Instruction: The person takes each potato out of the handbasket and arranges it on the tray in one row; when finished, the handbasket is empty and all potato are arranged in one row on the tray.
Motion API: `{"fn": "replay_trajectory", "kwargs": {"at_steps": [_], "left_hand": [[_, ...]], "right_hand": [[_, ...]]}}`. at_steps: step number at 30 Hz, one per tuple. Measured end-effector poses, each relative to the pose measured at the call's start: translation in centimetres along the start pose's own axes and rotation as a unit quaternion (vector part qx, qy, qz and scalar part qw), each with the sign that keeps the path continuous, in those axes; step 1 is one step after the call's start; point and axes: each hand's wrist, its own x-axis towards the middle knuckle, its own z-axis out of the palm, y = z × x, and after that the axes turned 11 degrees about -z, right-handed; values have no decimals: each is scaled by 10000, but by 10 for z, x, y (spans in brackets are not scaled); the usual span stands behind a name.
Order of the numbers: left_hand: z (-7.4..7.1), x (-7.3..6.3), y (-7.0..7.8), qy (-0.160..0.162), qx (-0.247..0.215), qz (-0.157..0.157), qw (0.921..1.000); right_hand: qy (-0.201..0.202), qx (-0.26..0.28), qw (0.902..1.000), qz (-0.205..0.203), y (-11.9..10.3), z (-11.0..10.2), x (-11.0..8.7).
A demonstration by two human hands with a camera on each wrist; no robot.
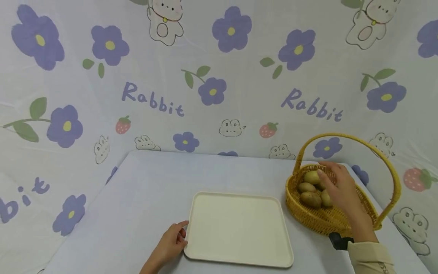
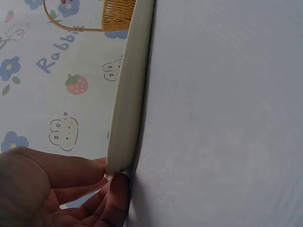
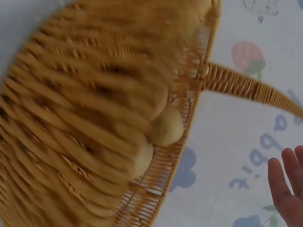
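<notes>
A cream rectangular tray (image 1: 237,230) lies on the white table. My left hand (image 1: 170,242) is at its left edge, and the left wrist view shows the thumb and fingers (image 2: 71,171) pinching the rim of the tray. My right hand (image 1: 343,189) hovers over a woven basket (image 1: 301,217), with its fingers extended and nothing in them. Several potatoes (image 1: 310,199) sit in the basket, and the hand partly hides some of them. In the right wrist view the fingers (image 3: 279,184) are spread, off to the side of the basket.
A tall arched handle (image 1: 395,179) rises over the basket at the table's right side. Behind the white table (image 1: 154,182) hangs a cloth (image 1: 205,125) printed with purple flowers, rabbits and strawberries. The basket stands just right of the tray.
</notes>
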Motion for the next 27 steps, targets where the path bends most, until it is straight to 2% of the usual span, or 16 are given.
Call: {"fn": "replay_trajectory", "kwargs": {"at_steps": [7, 14, 17, 19, 23, 25, 27], "left_hand": [[-1, 2, -6, -146, -170, 134, 9997], [-6, 2, -7, -170, -185, 274, 9993], [-7, 3, -6, -55, -159, 290, 9994], [-8, 4, -5, -40, -184, 268, 9995], [-7, 5, -5, -92, -231, 256, 9994], [-6, 4, -6, -100, -251, 261, 9993], [-5, 2, -9, -76, -247, 251, 9994]], "right_hand": [[153, -247, 9993, 252, 35, -8, 22], [343, -544, 9972, 373, 60, -3, 33], [718, -633, 9948, 336, 72, 3, 34], [1072, -664, 9908, 496, 80, 8, 33], [2001, -834, 9727, 823, 94, 18, 28], [2359, -942, 9647, 689, 100, 23, 25], [2332, -1015, 9657, 516, 104, 28, 22]]}}
